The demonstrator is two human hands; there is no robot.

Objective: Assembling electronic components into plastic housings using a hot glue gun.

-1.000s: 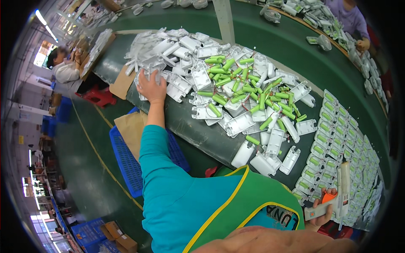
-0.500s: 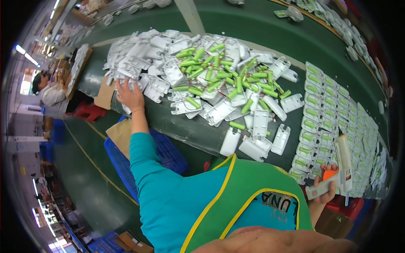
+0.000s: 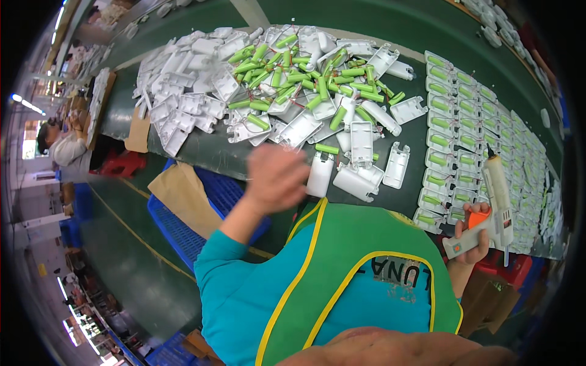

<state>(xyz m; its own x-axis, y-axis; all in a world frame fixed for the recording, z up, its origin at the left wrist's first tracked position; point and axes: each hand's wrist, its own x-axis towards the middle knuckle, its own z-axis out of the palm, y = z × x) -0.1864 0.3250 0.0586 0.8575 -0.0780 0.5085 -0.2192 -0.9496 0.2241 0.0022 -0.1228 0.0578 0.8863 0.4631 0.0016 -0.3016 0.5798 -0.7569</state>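
Observation:
My right hand [image 3: 478,249] grips a white hot glue gun [image 3: 499,194] with an orange trigger, its dark nozzle pointing up beside rows of casings. My left hand [image 3: 278,178] is smeared by motion over the near edge of the dark bench [image 3: 213,151]; its fingers and anything in them cannot be made out. Just right of it lies a single white plastic casing [image 3: 320,174]. Beyond it spreads a heap of white casings [image 3: 177,82], with green cylindrical battery cells [image 3: 317,88] on thin wires scattered over its right part. On the right, casings with green cells [image 3: 439,140] stand in neat rows.
Below the bench's near edge sits a blue plastic crate [image 3: 174,229] with brown cardboard [image 3: 186,195] on it. A red stool [image 3: 122,163] stands at left, near a seated person [image 3: 64,146]. A green conveyor belt [image 3: 342,15] runs behind the bench.
My left hand has left the white casings at the far left and swung right, toward my body. My right hand still holds the glue gun. The view has shifted slightly.

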